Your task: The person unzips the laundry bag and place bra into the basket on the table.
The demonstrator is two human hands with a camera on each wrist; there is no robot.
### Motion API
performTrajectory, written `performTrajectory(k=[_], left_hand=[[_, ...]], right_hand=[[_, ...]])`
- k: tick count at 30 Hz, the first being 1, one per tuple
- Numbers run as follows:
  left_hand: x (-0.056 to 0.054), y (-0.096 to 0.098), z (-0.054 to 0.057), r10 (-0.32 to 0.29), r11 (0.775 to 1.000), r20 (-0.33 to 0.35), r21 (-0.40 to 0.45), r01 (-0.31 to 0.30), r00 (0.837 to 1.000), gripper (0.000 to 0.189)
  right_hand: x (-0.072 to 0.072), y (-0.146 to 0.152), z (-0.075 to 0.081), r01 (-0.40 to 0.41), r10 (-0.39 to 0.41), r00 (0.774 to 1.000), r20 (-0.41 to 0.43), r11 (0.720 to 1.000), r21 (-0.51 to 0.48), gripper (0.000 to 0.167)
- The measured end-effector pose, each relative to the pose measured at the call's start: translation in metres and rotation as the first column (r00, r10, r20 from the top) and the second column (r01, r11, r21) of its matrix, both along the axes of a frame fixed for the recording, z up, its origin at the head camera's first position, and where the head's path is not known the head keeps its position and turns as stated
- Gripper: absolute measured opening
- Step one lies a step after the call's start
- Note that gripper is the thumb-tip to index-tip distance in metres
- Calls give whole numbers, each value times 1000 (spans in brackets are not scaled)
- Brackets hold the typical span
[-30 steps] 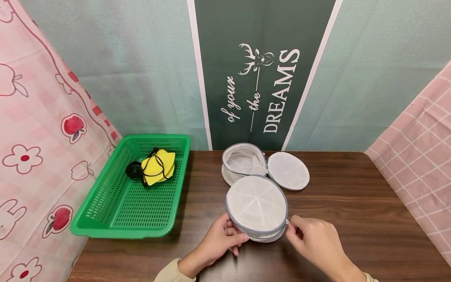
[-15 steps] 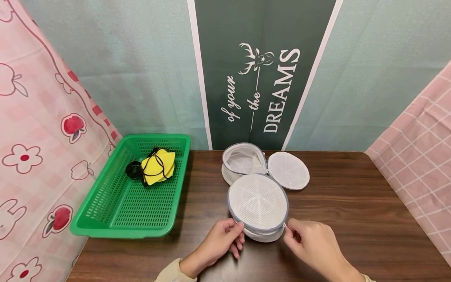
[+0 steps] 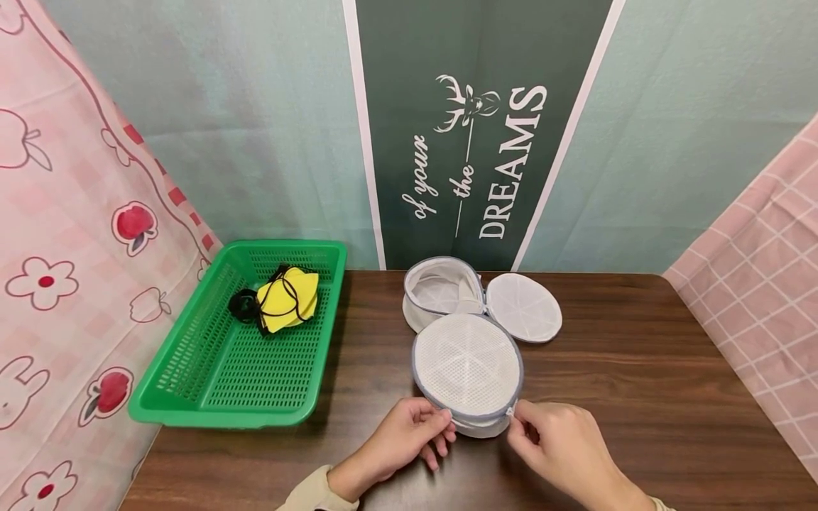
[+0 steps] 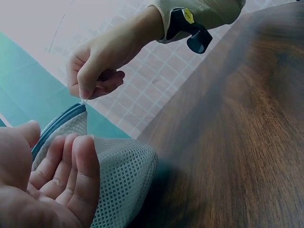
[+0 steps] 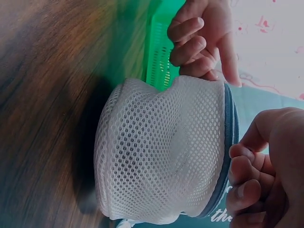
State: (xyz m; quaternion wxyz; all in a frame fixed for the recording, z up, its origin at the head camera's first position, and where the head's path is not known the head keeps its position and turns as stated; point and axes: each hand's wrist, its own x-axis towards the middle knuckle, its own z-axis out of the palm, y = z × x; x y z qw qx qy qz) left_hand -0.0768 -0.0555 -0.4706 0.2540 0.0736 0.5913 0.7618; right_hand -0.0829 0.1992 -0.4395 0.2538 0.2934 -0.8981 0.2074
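A round white mesh laundry bag [image 3: 468, 365] with a grey-blue zipper rim sits at the front middle of the table, lid side up. My left hand [image 3: 409, 434] holds its front left rim, thumb on top at the zipper and fingers below. On the front right of the rim, my right hand [image 3: 562, 441] pinches the small white zipper pull [image 4: 83, 101] between thumb and forefinger. The mesh side [image 5: 161, 152] bulges and creases in the right wrist view. Just behind stands a second mesh laundry bag [image 3: 415, 310], unzipped, its round lid [image 3: 524, 307] folded out to the right.
A green plastic basket [image 3: 313, 383] stands on the left of the brown wooden table [image 3: 639, 369]. Inside it lie a yellow item [image 3: 294, 298] with black cords and a black coiled thing [image 3: 243, 305]. Fabric curtains [image 3: 300, 142] stand behind and at both sides.
My right hand has drawn the zipper pull a little leftward along the front rim. My left hand has shifted from the bag's side up to the rim and slid right.
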Motion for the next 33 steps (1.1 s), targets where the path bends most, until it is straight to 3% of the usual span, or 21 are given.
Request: performTrajectory(k=[7,11,26,33], left_hand=[[0,-1,3,9,1000,-20,23,-8,1000,32],[2,2,4,-21,1000,-15,23,21,1000,34],[5,15,0,-91,996,32,25,90,995,61],[8,18,-2,-90,996,67,20,88,994,64]], right_hand=[[2,-3,0,-27,27,1000,12,1000,-9,35],[3,-6,-1,-63,63,998,13,998,-20,37],[1,-15,-2,-215,214,976,39,976,22,32],[0,-15,-5,-350,349,935,69,937,6,33]])
